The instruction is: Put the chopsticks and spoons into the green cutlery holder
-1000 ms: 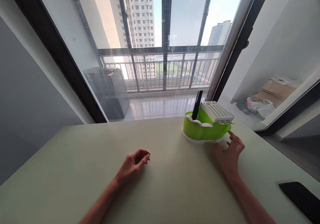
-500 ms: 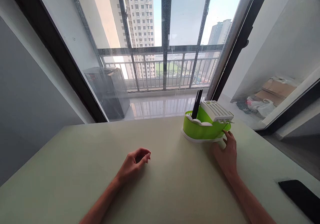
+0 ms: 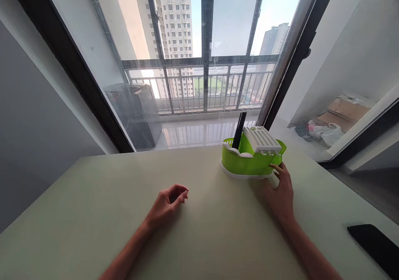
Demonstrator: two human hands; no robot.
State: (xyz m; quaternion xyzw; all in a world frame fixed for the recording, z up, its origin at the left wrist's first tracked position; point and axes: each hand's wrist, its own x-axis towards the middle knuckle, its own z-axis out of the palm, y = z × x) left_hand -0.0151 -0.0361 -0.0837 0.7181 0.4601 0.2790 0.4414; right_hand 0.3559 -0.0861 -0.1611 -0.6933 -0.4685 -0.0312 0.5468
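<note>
- Where the right hand (image 3: 282,194) meets the green cutlery drainer (image 3: 251,160), its fingertips press against the near right side of the green wall and the white base tray, with the thumb spread toward the lower rim; the grip is loose and wide, laid against the drainer rather than wrapped round it.
- The green cutlery drainer stands upright on the far right part of the bench (image 3: 93,213), close to the back edge by the window.
- A white slotted insert (image 3: 261,139) sits tilted on top of the drainer, its slots facing up and toward the camera.
- Black utensil handles (image 3: 239,129) stand up out of the drainer's left rear compartment, leaning slightly to the right.
- White curved tabs show along the drainer's left rim, beside the black handles.
- The left hand (image 3: 166,205) rests on the bench well apart from the drainer, near the middle, with its fingers curled in so that thumb and forefinger nearly meet; it holds nothing that can be seen.
- Both forearms are bare and lie low over the pale bench top.
- A black phone (image 3: 375,249) lies flat at the near right corner of the bench, well apart from the right hand.
- Beyond the bench, a glass sliding door (image 3: 205,43) looks onto a balcony railing (image 3: 193,86) and tall buildings.
- A dark bin (image 3: 135,111) stands on the balcony floor to the left.
- Cardboard and plastic bags (image 3: 333,124) lie on the floor at the right.
</note>
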